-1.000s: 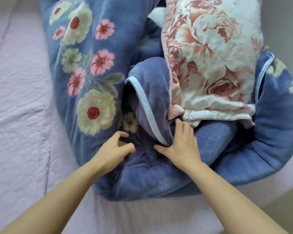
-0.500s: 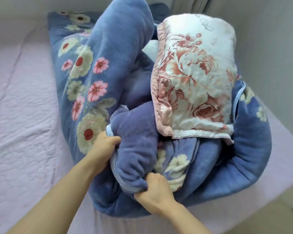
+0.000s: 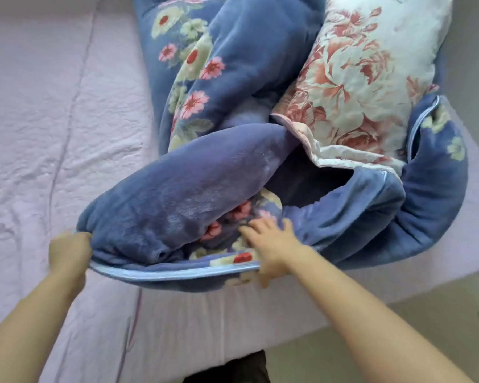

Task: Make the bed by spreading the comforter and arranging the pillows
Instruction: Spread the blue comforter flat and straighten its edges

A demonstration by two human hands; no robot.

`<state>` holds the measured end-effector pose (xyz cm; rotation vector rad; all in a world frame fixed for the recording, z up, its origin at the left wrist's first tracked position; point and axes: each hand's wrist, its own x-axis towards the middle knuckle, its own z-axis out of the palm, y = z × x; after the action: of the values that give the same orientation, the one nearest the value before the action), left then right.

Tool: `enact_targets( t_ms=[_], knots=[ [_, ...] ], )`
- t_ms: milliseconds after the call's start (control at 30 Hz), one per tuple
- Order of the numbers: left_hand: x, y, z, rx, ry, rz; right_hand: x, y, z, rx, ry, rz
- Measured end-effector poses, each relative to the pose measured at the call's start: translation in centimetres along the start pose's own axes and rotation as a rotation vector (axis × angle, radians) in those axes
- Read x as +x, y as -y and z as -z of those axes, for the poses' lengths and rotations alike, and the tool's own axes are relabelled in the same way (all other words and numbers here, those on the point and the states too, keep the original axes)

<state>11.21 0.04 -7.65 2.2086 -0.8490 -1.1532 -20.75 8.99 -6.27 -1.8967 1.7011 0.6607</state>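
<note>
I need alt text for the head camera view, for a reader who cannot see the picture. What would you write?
A person's left hand grips the trimmed edge of a bunched blue floral comforter while the right hand reaches into its folds. A pillow with pink roses lies on the comforter, on a bed with a pale pink sheet.

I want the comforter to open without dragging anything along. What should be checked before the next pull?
1. Left hand gripping the comforter edge: ok.
2. Right hand gripping the trim: cannot tell, fingers blurred and spread.
3. Pillow off the comforter: not ok, it rests in the bundle.
4. Comforter unfolded: not ok, bunched at the bed's right side.
5. Sheet free on the left for spreading: ok.
</note>
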Motion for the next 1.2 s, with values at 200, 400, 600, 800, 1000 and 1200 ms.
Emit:
enact_targets(
  t_ms=[200, 400, 600, 800, 1000, 1200],
  knots=[
    [-6.9, -3.2, -6.5, 0.333, -0.292, -0.909, -0.2, -10.5, -0.3, -0.118, 0.121, -0.351],
    [-12.9, -3.1, -16.6, 0.986, 0.666, -1.603, 1.2, -11.5, -5.3, -0.23, 0.106, -0.233],
    [-10.8, -2.6, -21.3, 1.595, 0.506, -1.395, -3.2, -8.2, -7.6, 0.332, -0.039, -0.331],
    [-13.4, 0.2, -16.5, 1.925, 0.925, -1.365, -8.6, 1.0, -11.3, 0.802, 0.562, -0.158],
    [-12.4, 1.9, -11.2, 1.86, 1.073, -0.907, -5.7, 2.0, -10.5, 1.239, 0.555, -0.278],
    [-11.8, -4.9, -14.7, 0.867, 0.412, -1.615, 2.3, -5.1, -2.4, 1.676, -0.242, -0.649]
  ],
)
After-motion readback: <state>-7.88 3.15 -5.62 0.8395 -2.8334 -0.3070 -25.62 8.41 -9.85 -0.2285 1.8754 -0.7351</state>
